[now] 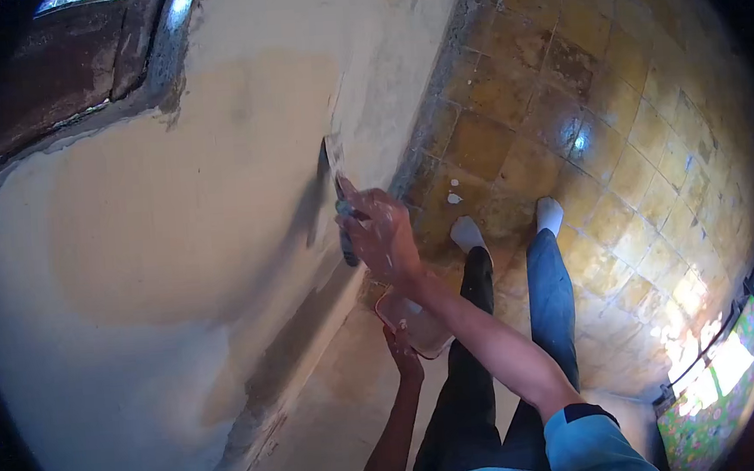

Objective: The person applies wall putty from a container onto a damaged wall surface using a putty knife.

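Observation:
My right hand (384, 235), smeared with white, is closed around the dark handle of a putty knife (334, 154). The blade meets the plastered wall (168, 205) or sits very close to it, and a long shadow falls beside it. Lower down, my left hand (402, 352) grips the edge of a shallow, pale tray (421, 326) with a reddish rim. A little whitish material shows in the tray. My right forearm crosses above the tray and covers part of it.
A brown wooden frame (65, 82) is set into the wall at upper left. Worn yellow-brown tiles (516, 115) cover the floor, with white spots (454, 198) near my feet. At lower right is a flowered cloth (716, 413) in bright light.

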The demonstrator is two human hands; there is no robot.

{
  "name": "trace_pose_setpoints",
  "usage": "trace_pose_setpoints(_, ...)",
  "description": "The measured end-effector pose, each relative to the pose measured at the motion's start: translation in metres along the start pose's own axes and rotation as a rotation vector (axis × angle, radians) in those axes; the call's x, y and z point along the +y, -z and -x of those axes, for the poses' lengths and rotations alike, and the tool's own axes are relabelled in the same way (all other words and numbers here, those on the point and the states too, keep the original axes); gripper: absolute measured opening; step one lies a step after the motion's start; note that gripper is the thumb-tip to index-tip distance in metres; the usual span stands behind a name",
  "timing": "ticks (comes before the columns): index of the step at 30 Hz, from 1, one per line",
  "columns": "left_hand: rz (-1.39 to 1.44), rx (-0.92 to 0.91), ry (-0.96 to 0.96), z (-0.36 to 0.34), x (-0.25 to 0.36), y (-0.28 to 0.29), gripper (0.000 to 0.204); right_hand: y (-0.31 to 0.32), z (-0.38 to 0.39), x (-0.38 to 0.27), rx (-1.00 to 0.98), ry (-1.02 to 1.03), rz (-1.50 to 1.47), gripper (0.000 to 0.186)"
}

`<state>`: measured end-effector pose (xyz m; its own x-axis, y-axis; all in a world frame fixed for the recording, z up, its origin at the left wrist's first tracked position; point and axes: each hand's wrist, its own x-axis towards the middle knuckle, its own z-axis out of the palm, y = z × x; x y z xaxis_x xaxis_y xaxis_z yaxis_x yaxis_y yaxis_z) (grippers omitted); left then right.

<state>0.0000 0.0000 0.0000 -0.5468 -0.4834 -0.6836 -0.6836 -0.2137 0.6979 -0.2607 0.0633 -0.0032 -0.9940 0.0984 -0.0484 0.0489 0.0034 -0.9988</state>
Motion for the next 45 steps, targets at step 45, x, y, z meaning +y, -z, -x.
trace_pose_setpoints(45,0.078,0.058,-0.517,-0.025,0.193,-0.225,0.069,0.278,0.053,-0.133,-0.227,-0.204,0.416,0.026)
